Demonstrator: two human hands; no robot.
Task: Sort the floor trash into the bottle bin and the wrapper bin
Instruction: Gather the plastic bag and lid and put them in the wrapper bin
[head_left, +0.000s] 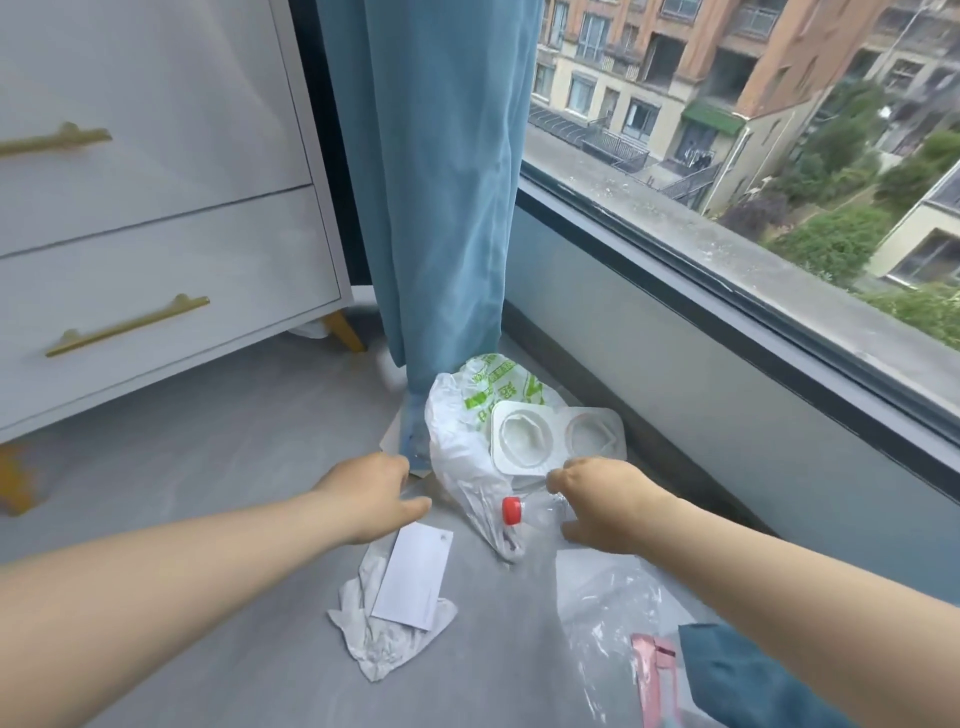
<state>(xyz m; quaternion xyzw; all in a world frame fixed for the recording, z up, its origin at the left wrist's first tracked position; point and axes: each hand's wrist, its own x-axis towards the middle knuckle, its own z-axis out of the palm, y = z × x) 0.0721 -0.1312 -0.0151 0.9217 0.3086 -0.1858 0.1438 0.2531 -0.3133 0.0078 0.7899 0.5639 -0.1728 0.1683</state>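
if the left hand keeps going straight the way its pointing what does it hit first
Most likely the white plastic bag, just ahead of the left hand; the blue curtain's hem lies close beside that line, and depth is unclear.

Person's body showing as two bare forearms, sleeveless up from each grip: left hand (371, 496) and right hand (605, 504) wearing no gloves, rings or watch.
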